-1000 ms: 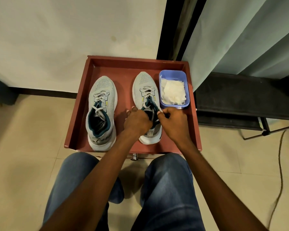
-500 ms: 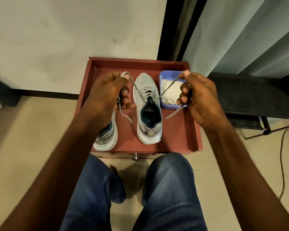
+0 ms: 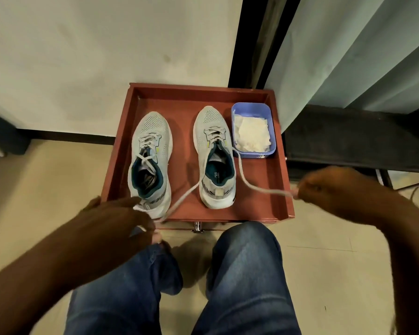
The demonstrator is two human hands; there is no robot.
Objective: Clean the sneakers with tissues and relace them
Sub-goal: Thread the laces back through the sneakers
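Observation:
Two grey sneakers with teal linings stand toes away from me in a red-brown tray [image 3: 279, 189]. The left sneaker [image 3: 153, 151] has its lace tied. The right sneaker [image 3: 214, 151] has its lace [image 3: 246, 177] undone at the top eyelets and pulled out to both sides. My left hand [image 3: 121, 218] pinches one lace end at the tray's near left edge, over the left sneaker's heel. My right hand [image 3: 331, 187] pinches the other end past the tray's right edge. Both hands are blurred by motion.
A blue tub [image 3: 266, 110] of white tissues [image 3: 252, 134] sits in the tray's far right corner beside the right sneaker. A dark bench [image 3: 348, 139] and a pale curtain [image 3: 348, 49] stand to the right, a wall behind. My knees in jeans [image 3: 240, 274] are just below the tray.
Both hands have swung from high over the tray down and outward toward me, drawing the right sneaker's lace ends out wide. The left sneaker is uncovered again.

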